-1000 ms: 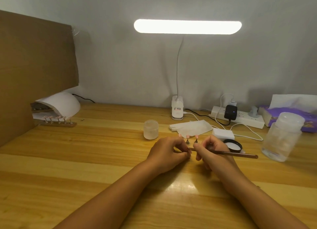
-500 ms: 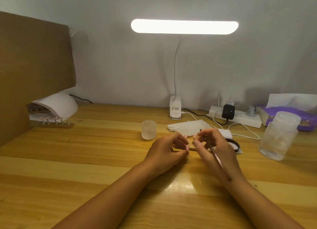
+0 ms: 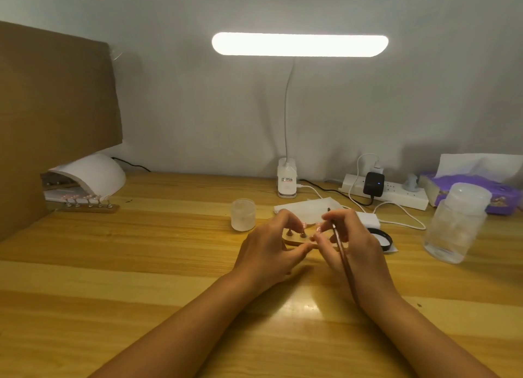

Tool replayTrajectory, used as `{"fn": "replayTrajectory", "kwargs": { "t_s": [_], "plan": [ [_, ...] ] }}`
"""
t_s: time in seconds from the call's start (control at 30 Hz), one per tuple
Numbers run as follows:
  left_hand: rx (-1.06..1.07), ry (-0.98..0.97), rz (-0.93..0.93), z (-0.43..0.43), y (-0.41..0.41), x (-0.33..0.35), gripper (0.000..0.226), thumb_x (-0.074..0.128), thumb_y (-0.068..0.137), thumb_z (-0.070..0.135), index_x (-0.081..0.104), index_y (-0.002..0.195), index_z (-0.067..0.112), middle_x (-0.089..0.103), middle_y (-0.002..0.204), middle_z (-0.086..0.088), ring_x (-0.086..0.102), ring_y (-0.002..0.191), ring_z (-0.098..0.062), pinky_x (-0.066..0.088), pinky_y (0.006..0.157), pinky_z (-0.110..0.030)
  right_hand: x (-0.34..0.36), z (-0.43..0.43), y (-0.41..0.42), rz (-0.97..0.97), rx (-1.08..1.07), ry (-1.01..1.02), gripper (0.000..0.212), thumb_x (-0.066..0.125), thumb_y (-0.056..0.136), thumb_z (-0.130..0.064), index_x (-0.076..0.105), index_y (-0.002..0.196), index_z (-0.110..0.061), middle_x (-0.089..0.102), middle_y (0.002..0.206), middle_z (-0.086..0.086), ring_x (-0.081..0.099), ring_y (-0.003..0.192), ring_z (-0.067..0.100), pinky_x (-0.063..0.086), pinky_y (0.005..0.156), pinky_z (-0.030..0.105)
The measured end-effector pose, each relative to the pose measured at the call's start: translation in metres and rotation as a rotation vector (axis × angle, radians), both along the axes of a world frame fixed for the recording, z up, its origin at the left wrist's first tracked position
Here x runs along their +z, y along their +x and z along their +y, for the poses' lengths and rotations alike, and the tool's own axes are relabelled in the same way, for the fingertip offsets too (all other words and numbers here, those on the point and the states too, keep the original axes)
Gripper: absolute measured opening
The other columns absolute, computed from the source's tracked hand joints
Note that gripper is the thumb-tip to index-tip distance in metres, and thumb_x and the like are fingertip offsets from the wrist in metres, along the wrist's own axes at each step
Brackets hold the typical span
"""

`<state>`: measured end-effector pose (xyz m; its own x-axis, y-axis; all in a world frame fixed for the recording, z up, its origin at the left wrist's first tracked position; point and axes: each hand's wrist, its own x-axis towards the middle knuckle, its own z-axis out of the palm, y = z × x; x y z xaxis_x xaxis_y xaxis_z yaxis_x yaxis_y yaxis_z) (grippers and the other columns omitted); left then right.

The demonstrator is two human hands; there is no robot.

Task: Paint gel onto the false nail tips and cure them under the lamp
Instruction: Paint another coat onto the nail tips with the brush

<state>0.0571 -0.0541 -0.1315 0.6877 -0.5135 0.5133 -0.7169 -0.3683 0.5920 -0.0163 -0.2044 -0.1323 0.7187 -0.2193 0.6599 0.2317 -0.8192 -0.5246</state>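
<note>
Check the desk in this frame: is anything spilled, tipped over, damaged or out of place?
Nothing stands out. The frosted jar and clear container stand on their bases, and the rack of tips sits level before the curing lamp. The left hand holds the wooden stand; the right hand holds the brush.

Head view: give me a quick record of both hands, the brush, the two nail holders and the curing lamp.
left hand: grips near nail holder
right hand: holds brush, fingertips by a nail tip on that holder
brush: bristle end points away, off the nails
second nail holder: at curing lamp opening, tips up
frosted jar: stands left of left hand
</note>
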Motion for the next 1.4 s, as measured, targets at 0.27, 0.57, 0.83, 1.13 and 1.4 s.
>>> {"fn": "replayTrajectory", "kwargs": {
  "t_s": [0.27, 0.57, 0.83, 1.13, 1.4],
  "plan": [
    [0.184, 0.214, 0.150, -0.003, 0.012, -0.005, 0.048, 0.065, 0.089, 0.044, 0.039, 0.128, 0.031, 0.053, 0.134, 0.012, 0.052, 0.119, -0.012, 0.039, 0.082, -0.025, 0.001, -0.033, 0.002, 0.030, -0.176, 0.004, 0.032, 0.071, 0.087, -0.018, 0.055, 0.114, -0.012, 0.065, 0.097, -0.002, 0.063, 0.091, 0.023, 0.055, 0.076, 0.045],
    [0.189, 0.209, 0.121, -0.002, 0.010, -0.005, 0.044, 0.062, 0.093, 0.037, 0.039, 0.130, 0.032, 0.055, 0.127, 0.014, 0.054, 0.110, -0.008, 0.040, 0.078, -0.024, -0.003, -0.031, 0.008, 0.151, -0.186, -0.150, 0.028, 0.070, 0.087, -0.026, 0.056, 0.111, -0.024, 0.064, 0.100, -0.002, 0.055, 0.097, 0.017, 0.052, 0.078, 0.037],
    [0.175, 0.227, 0.134, -0.002, 0.010, -0.004, 0.049, 0.059, 0.094, 0.039, 0.037, 0.136, 0.033, 0.052, 0.137, 0.015, 0.052, 0.119, -0.010, 0.038, 0.082, -0.025, -0.001, -0.034, 0.005, 0.239, -0.235, 0.025, 0.032, 0.066, 0.091, -0.021, 0.049, 0.118, -0.023, 0.059, 0.099, -0.010, 0.059, 0.095, 0.016, 0.054, 0.083, 0.041],
    [0.182, 0.246, 0.128, -0.003, 0.010, -0.003, 0.047, 0.059, 0.094, 0.040, 0.038, 0.135, 0.034, 0.055, 0.134, 0.014, 0.054, 0.119, -0.012, 0.042, 0.083, -0.028, 0.002, -0.032, 0.002, 0.214, -0.246, 0.061, 0.030, 0.066, 0.090, -0.011, 0.052, 0.116, -0.019, 0.057, 0.095, -0.010, 0.056, 0.092, 0.013, 0.054, 0.082, 0.038],
    [0.230, 0.196, 0.116, -0.003, 0.009, -0.003, 0.046, 0.060, 0.095, 0.035, 0.039, 0.136, 0.031, 0.055, 0.131, 0.011, 0.054, 0.117, -0.011, 0.045, 0.088, -0.029, 0.007, -0.025, -0.003, 0.182, -0.218, 0.028, 0.033, 0.070, 0.087, -0.009, 0.055, 0.115, -0.014, 0.068, 0.101, -0.001, 0.064, 0.096, 0.021, 0.055, 0.084, 0.042]
  ]
}}
